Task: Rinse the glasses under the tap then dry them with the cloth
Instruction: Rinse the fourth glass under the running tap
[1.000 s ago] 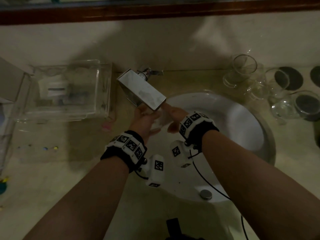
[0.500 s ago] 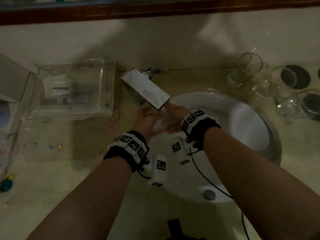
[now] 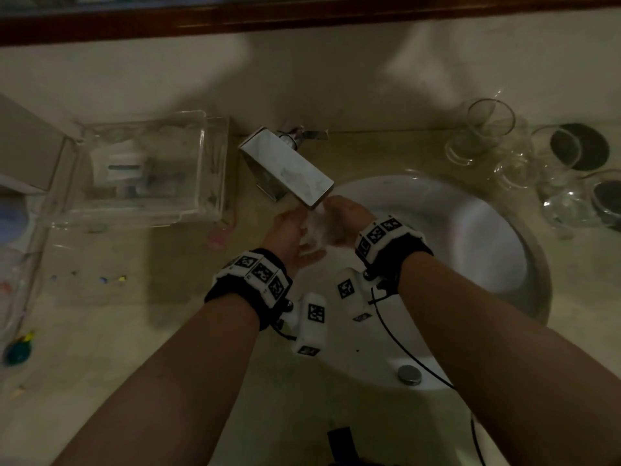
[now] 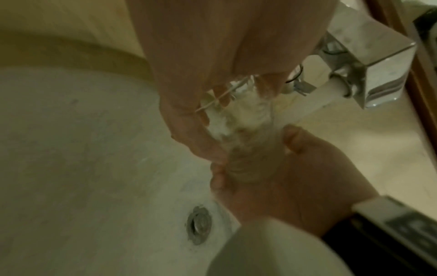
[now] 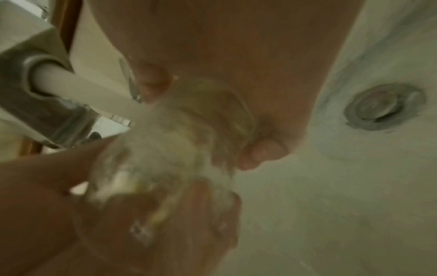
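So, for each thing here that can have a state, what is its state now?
tap: running, water falling into the glass
glass: held under the tap by both hands, water foaming inside
left hand: grips the glass
right hand: grips the glass
sink: wet
drain plug: cannot tell if shut
other glasses: standing on the counter right of the sink

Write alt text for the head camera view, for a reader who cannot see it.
Both hands, left hand and right hand, hold a clear glass under water running from a square chrome tap over a white sink. More glasses stand on the counter to the right; a clear plastic box sits left.
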The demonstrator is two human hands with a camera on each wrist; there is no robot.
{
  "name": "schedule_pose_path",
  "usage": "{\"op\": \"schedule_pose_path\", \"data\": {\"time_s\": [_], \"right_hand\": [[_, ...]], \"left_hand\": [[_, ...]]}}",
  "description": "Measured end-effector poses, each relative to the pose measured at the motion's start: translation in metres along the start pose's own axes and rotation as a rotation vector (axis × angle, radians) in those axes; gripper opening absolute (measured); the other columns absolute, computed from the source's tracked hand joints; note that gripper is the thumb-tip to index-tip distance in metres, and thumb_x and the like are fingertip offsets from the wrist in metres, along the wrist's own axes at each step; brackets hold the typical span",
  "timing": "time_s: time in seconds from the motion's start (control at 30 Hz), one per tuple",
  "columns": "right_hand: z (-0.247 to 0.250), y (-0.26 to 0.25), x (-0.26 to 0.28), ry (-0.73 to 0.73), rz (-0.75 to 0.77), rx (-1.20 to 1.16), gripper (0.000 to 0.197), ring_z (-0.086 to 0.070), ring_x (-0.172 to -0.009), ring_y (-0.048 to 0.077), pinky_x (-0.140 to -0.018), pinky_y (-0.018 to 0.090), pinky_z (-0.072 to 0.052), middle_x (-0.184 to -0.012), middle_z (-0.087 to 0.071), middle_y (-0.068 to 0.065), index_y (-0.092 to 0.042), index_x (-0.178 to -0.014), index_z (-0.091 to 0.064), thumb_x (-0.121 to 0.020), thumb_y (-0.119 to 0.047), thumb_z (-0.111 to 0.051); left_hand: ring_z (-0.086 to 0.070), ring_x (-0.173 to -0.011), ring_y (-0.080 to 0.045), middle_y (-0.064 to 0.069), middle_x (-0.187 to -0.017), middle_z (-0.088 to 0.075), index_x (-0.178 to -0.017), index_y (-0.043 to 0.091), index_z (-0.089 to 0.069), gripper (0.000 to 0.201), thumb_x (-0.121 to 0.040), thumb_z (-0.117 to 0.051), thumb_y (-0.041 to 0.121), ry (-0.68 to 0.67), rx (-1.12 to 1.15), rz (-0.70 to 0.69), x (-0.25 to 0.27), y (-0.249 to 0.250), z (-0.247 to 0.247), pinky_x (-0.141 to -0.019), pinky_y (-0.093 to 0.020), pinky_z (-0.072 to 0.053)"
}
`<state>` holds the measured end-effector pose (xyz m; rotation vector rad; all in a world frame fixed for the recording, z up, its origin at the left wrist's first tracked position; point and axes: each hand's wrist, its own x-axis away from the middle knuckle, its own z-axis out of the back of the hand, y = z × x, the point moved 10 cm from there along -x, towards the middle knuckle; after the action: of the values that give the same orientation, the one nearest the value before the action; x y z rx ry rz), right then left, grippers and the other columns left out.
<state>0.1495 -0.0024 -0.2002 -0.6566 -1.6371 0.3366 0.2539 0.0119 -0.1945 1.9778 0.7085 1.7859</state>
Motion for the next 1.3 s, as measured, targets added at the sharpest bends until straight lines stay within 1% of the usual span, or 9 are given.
{"op": "schedule_pose_path", "data": {"time_s": [0.23,0.37,0.47,0.53,0.7,0.87,0.97,1.2,1.3], "right_hand": [[0.009,-0.004,0.002,-0.06,0.074,0.382,0.05,-0.053,-0.107,0.023,-0.093,0.039,-0.048,-0.121,-0.051,0.0,-0.017,-0.139,-0.039,-0.095,-0.04,-0.05],[0.02,0.001,0.004,0.032,0.021,0.334,0.043,-0.053,-0.066,0.02,-0.059,0.029,-0.045,-0.08,-0.057,0.005,-0.016,-0.086,-0.056,-0.094,-0.056,-0.041],[0.021,-0.007,0.008,0.016,0.126,0.32,0.025,-0.048,-0.062,0.011,-0.043,0.022,-0.043,-0.08,-0.051,-0.004,-0.015,-0.106,-0.054,-0.099,-0.036,-0.042],[0.028,-0.01,0.01,0.026,0.162,0.256,0.026,-0.05,-0.07,0.006,-0.043,0.015,-0.046,-0.086,-0.048,-0.01,-0.013,-0.123,-0.049,-0.099,-0.022,-0.047],[0.038,-0.014,0.015,-0.006,0.194,0.095,0.029,-0.056,-0.073,0.019,-0.061,0.033,-0.049,-0.086,-0.057,0.001,-0.022,-0.088,-0.055,-0.096,0.003,-0.042],[0.045,-0.025,0.032,0.013,0.254,0.253,0.04,-0.057,-0.102,0.028,-0.092,0.045,-0.051,-0.115,-0.054,0.006,-0.02,-0.12,-0.056,-0.087,0.002,-0.058],[0.053,-0.032,0.042,0.077,0.298,0.338,0.043,-0.059,-0.103,0.029,-0.089,0.043,-0.053,-0.125,-0.053,0.011,-0.022,-0.122,-0.056,-0.084,-0.005,-0.066],[0.069,-0.048,0.056,0.214,0.35,0.393,0.046,-0.055,-0.073,0.01,-0.064,0.026,-0.052,-0.098,-0.053,0.0,-0.012,-0.124,-0.05,-0.084,-0.019,-0.07],[0.074,-0.045,0.05,0.214,0.284,0.353,0.044,-0.058,-0.086,0.019,-0.068,0.031,-0.054,-0.11,-0.055,0.007,-0.01,-0.128,-0.049,-0.089,-0.022,-0.064]], "left_hand": [[-0.059,-0.107,-0.023,-0.001,-0.122,-0.056,-0.12,0.025,-0.045,0.037,-0.091,-0.063,0.011,0.033,-0.086,-0.191,0.001,0.014,0.001,-0.09,-0.05,-0.052],[-0.06,-0.106,-0.025,-0.003,-0.12,-0.059,-0.126,0.024,-0.044,0.038,-0.093,-0.06,0.012,0.003,-0.087,-0.191,0.001,0.016,-0.009,-0.09,-0.049,-0.053],[-0.057,-0.107,-0.026,-0.006,-0.128,-0.055,-0.129,0.024,-0.045,0.032,-0.098,-0.053,0.028,-0.006,-0.039,-0.072,-0.002,0.002,-0.012,-0.075,-0.04,-0.053],[-0.057,-0.102,-0.026,-0.005,-0.119,-0.057,-0.116,0.024,-0.052,0.019,-0.099,-0.049,0.034,-0.028,-0.013,-0.016,-0.002,-0.004,-0.016,-0.072,-0.039,-0.052],[-0.061,-0.071,-0.02,-0.005,-0.087,-0.06,-0.109,0.018,-0.059,0.027,-0.097,-0.048,0.039,-0.17,0.037,0.058,-0.005,-0.011,-0.03,-0.062,-0.035,-0.051],[-0.058,-0.063,-0.014,-0.001,-0.077,-0.058,-0.09,0.015,-0.06,0.029,-0.099,-0.039,0.033,-0.25,0.213,0.114,-0.005,-0.013,-0.044,-0.058,-0.026,-0.047],[-0.054,-0.064,-0.015,0.02,-0.064,-0.059,-0.091,0.011,-0.06,0.019,-0.083,-0.068,0.027,-0.271,0.338,0.236,-0.008,-0.019,-0.052,-0.056,-0.029,-0.035],[-0.041,-0.059,-0.018,0.0,-0.065,-0.049,-0.06,0.02,-0.057,0.019,-0.075,-0.051,0.03,-0.301,0.392,0.099,0.003,-0.012,-0.062,-0.076,-0.037,-0.038],[-0.053,-0.073,-0.025,-0.006,-0.082,-0.054,-0.08,0.015,-0.06,0.016,-0.093,-0.051,0.015,-0.256,0.339,0.08,0.007,-0.008,-0.059,-0.082,-0.045,-0.046]]}}
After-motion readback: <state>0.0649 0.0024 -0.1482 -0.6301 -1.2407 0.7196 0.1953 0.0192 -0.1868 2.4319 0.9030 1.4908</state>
